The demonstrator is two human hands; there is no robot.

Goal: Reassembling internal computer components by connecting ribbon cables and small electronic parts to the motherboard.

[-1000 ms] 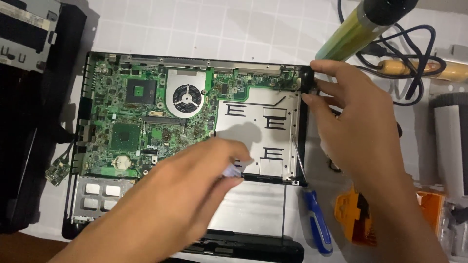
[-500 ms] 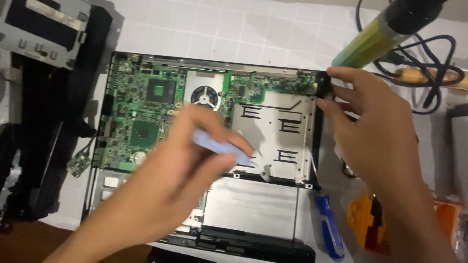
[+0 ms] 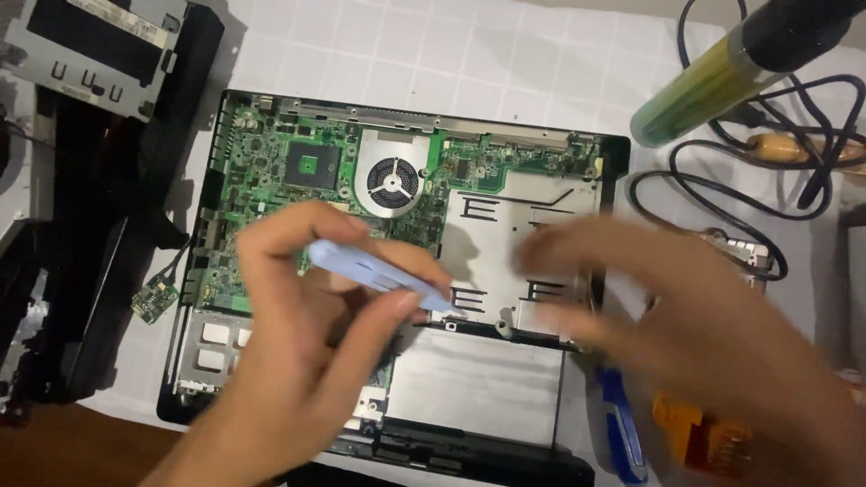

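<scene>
Both hands (image 3: 298, 361) and forearms bare, no gloves or sleeves.

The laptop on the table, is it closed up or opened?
Opened: the laptop shows its bare green circuit board and fan.

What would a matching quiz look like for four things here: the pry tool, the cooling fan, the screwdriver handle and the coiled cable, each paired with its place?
1 pale blue pry tool
2 cooling fan
3 blue screwdriver handle
4 black cable

A on the white cloth, right of the laptop
B in the green circuit board
C held in the left hand
D beside the laptop's lower right corner

Pairs: 1-C, 2-B, 3-D, 4-A
</scene>
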